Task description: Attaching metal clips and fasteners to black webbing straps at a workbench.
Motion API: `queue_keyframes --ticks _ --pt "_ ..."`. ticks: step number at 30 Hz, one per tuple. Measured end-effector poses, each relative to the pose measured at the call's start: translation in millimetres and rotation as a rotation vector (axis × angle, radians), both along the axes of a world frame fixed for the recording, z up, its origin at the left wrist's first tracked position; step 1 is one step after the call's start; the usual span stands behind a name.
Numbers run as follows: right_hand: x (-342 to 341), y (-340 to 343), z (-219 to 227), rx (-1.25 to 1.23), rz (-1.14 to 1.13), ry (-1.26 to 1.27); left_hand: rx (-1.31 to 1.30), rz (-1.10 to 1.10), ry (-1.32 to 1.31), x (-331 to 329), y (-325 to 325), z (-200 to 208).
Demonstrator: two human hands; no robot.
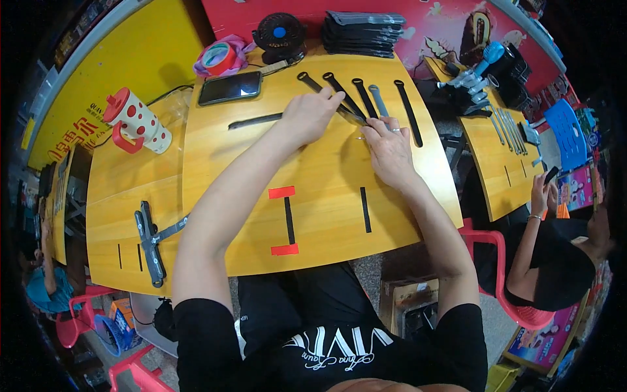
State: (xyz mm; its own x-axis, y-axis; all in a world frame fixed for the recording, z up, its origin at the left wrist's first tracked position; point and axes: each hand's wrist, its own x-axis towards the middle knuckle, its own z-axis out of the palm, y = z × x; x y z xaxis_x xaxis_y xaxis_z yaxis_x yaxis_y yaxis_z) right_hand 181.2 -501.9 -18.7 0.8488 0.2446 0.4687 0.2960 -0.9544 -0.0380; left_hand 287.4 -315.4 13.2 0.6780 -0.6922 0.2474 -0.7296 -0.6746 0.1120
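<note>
Several dark straps, each with a round-holed end, lie side by side on the yellow table (pixel 326 171); they look like fabric cable straps. My left hand (pixel 310 117) is closed, fingertips pinching one black strap (pixel 351 116) below its holed end. To the right, my right hand (pixel 390 153) has its thumb and fingers closed at the lower end of that strap; its fingers partly cover the grip. Beyond my right hand lie a grey strap (pixel 377 101) and a black strap (pixel 409 114). Another dark strip (pixel 255 121) lies left of my left hand.
Two black marks, one with red tape (pixel 283 192) at its ends, lie nearer me. A phone (pixel 230 88), fan (pixel 279 36), tape roll (pixel 219 59) and stacked black packs (pixel 362 32) stand behind. Left are a dotted tumbler (pixel 140 121) and bundled straps (pixel 150 245). Someone sits right (pixel 555 261).
</note>
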Motion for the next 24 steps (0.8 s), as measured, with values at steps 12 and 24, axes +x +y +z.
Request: queue_keyframes --ticks 12,24 --pt "-2 25 -4 0.071 0.123 0.018 0.166 -0.047 0.048 7 56 -3" --pt "2 19 -11 0.218 0.204 -0.102 -0.002 -0.214 -0.048 -13 15 -7"
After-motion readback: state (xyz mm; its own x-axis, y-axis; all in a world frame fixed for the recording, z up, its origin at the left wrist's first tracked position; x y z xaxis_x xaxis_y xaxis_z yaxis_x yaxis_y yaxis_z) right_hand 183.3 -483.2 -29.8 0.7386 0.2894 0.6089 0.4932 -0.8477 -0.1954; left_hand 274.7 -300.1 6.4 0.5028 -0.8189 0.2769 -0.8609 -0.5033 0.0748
